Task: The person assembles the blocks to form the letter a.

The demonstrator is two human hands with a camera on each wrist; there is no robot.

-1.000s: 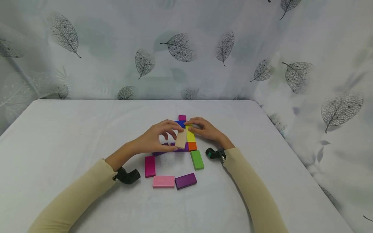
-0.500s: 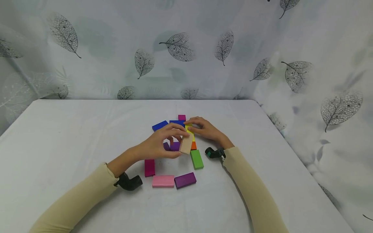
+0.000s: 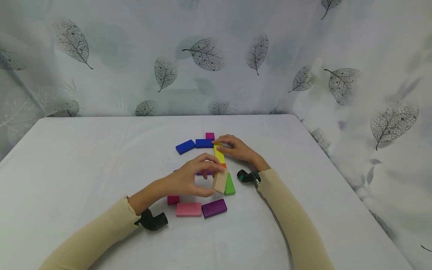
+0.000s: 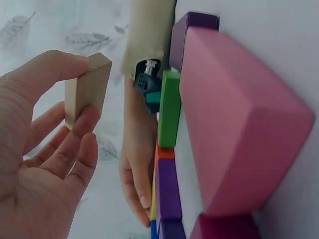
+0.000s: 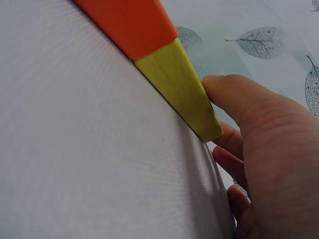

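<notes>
A plain wooden block [image 3: 220, 182] is pinched upright between the thumb and fingertips of my left hand [image 3: 189, 177]. It is raised above the table and overlaps the green block [image 3: 230, 186] in the head view. My right hand [image 3: 240, 150] rests by the yellow block [image 5: 182, 87], thumb tip at its edge and the other fingers loosely bent past its far end. The yellow block's near end meets the orange block [image 5: 132, 25]. At its far end lies a blue block [image 3: 204, 143]. A purple block [image 4: 168, 191] beside the orange one is mostly covered by my left hand in the head view.
Another blue block [image 3: 185, 147] and a small magenta block [image 3: 210, 135] lie at the far end. Nearer are a pink block [image 3: 188, 210], a dark purple block [image 3: 214, 208] and a magenta block [image 3: 173, 200], all on the white table [image 3: 84, 168].
My left hand has moved the wooden block toward me and slightly right, from beside the yellow block to over the green one. My right hand has stayed in place.
</notes>
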